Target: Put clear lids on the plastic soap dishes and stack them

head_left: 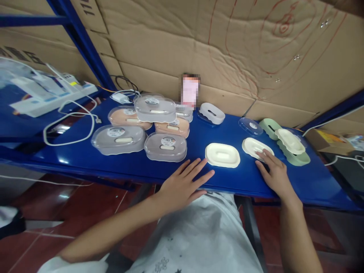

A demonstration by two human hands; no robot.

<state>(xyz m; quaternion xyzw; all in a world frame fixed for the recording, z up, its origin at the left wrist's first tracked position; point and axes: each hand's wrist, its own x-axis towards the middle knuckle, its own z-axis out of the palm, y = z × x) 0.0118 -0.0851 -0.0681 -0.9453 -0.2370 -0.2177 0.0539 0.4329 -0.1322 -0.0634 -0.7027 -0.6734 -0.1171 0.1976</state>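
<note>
Right grip (271, 170) rests fingertips on shallow cream oval tray (254, 146); ridged inside.

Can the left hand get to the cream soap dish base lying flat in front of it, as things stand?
Probably yes. The left hand lies flat on the blue shelf, fingertips just short of the cream soap dish base, with nothing between them. The right hand is off to the side.

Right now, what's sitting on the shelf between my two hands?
In the head view, a cream soap dish base lies between the left hand and the right hand.
</note>
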